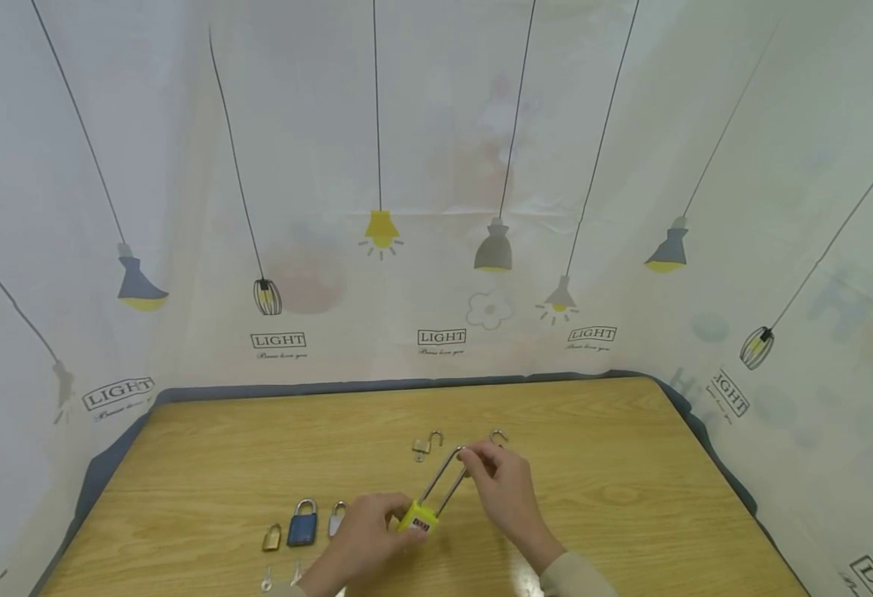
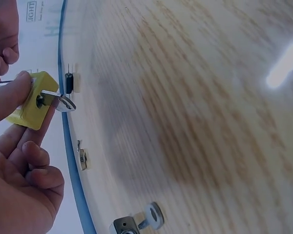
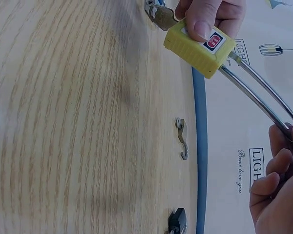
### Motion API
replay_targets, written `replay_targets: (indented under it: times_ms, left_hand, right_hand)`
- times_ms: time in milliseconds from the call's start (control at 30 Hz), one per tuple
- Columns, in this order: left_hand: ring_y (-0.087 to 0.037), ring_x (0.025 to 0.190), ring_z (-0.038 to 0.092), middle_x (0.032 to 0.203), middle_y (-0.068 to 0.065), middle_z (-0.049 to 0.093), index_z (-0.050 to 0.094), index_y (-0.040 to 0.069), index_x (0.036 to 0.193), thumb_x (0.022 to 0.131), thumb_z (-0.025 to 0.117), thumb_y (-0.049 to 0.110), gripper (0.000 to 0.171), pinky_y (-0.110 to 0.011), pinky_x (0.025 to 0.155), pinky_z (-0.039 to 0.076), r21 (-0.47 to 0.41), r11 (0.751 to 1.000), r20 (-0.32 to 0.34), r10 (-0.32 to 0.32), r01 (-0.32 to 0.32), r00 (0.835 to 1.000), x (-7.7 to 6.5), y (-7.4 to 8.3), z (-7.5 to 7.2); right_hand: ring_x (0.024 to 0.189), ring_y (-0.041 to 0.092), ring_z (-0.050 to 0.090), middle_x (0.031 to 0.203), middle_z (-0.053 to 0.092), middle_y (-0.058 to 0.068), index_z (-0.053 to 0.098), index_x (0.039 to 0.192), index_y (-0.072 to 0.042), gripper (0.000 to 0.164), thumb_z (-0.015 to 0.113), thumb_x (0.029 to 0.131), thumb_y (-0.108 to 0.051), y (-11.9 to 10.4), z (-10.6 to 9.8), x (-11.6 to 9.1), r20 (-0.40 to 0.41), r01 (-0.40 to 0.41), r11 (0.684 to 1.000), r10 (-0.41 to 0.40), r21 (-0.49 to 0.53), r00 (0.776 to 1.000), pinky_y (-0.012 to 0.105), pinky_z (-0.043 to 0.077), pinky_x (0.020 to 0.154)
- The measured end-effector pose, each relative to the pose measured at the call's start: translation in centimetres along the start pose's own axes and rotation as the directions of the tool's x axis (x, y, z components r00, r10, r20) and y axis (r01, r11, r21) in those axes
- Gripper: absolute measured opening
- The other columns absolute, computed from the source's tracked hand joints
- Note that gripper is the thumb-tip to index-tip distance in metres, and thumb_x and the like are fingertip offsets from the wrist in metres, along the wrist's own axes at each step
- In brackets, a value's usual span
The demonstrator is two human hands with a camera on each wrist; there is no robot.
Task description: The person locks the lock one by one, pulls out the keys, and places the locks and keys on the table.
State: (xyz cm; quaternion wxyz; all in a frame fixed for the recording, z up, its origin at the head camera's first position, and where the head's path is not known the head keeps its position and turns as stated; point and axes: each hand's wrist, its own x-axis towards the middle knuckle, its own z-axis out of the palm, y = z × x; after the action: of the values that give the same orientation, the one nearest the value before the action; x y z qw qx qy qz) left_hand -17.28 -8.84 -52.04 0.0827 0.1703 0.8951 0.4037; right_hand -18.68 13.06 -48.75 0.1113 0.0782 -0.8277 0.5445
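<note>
The table (image 1: 630, 464) under the hands is pale yellow-brown, with streaky wood grain and a glossy finish that throws back a white glare. Past the hands hangs a creased, whitish wall sheet (image 1: 436, 124) printed with lamps on thin cords. To the left of the left hand (image 1: 367, 532) stand 3 padlocks: a small brass-coloured padlock (image 1: 271, 539), a larger blue padlock (image 1: 303, 529) with a thick metal loop, and a silvery padlock (image 1: 335, 524) that the hand partly hides. Nearer the wearer, also left of that hand, lie 2 small metal keys (image 1: 267, 579). Beyond both hands lies an open brass padlock (image 1: 422, 446), its hooked loop swung out; another hooked metal loop (image 1: 499, 434) shows just past the right hand (image 1: 506, 497).

The yellow padlock (image 3: 200, 48) is held up between the 2 hands, above the table and tilted. Its body is a bright, blocky case with ribbed edges and a label (image 3: 214, 41) in white, red and dark tones. The left hand pinches this body between thumb and fingers. A flat metal key (image 2: 52, 96) sticks out of its bottom. The shackle (image 3: 254, 92) is long, slim, shiny and U-shaped; the right hand pinches its bend.
</note>
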Motion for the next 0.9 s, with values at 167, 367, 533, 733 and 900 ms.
replay_targets:
  times_ms: [167, 367, 533, 733, 900]
  left_hand:
    - [-0.012, 0.058, 0.045, 0.079, 0.016, 0.063, 0.07, 0.029, 0.09, 0.078, 0.076, 0.04, 0.018, -0.025, 0.049, 0.035, -0.007, 1.0, 0.007, 0.0, 0.0, 1.0, -0.14, -0.07, 0.17]
    - [-0.012, 0.06, 0.044, 0.077, 0.014, 0.063, 0.07, 0.03, 0.09, 0.079, 0.076, 0.039, 0.015, -0.026, 0.05, 0.035, -0.039, 0.999, 0.035, 0.006, -0.004, 0.999, -0.33, -0.27, 0.27]
    - [-0.01, 0.055, 0.04, 0.076, 0.014, 0.063, 0.07, 0.03, 0.091, 0.079, 0.075, 0.04, 0.016, -0.022, 0.047, 0.031, -0.031, 0.999, 0.017, 0.043, -0.043, 0.999, -0.22, -0.14, 0.42]
    - [-0.01, 0.054, 0.04, 0.078, 0.015, 0.063, 0.07, 0.03, 0.09, 0.08, 0.075, 0.039, 0.015, -0.022, 0.046, 0.03, -0.03, 0.999, 0.015, 0.038, -0.037, 0.999, -0.13, 0.0, 0.46]
    - [-0.01, 0.053, 0.04, 0.077, 0.013, 0.063, 0.07, 0.029, 0.091, 0.08, 0.074, 0.04, 0.016, -0.022, 0.045, 0.029, -0.05, 0.998, 0.028, 0.027, -0.026, 0.999, -0.14, -0.06, 0.56]
  right_hand:
    - [0.067, 0.011, 0.059, 0.078, 0.067, 0.003, 0.069, 0.094, -0.013, 0.018, 0.06, 0.094, -0.028, 0.14, 0.11, -0.13, 0.016, 0.013, 1.0, -0.013, -0.013, 1.0, 0.024, 0.049, 0.057]
    - [0.068, 0.011, 0.061, 0.078, 0.067, -0.003, 0.069, 0.093, -0.015, 0.015, 0.06, 0.094, -0.026, 0.46, 0.26, -0.43, 0.04, 0.023, 0.999, -0.022, -0.034, 0.999, 0.024, 0.05, 0.059]
    - [0.068, 0.011, 0.061, 0.079, 0.068, 0.004, 0.069, 0.093, -0.011, 0.019, 0.06, 0.094, -0.027, 0.81, 0.42, -0.63, 0.079, 0.046, 0.999, -0.044, -0.015, 0.996, 0.024, 0.051, 0.06]
    - [0.066, 0.009, 0.059, 0.078, 0.068, 0.001, 0.07, 0.093, -0.015, 0.018, 0.06, 0.094, -0.03, 0.72, 0.47, -0.74, 0.089, 0.029, 1.0, -0.028, -0.011, 0.996, 0.024, 0.05, 0.059]
    - [0.066, 0.011, 0.058, 0.076, 0.066, -0.004, 0.07, 0.093, -0.018, 0.019, 0.059, 0.094, -0.033, 0.61, 0.38, -0.81, 0.1, 0.019, 1.0, -0.017, -0.02, 0.995, 0.024, 0.05, 0.059]
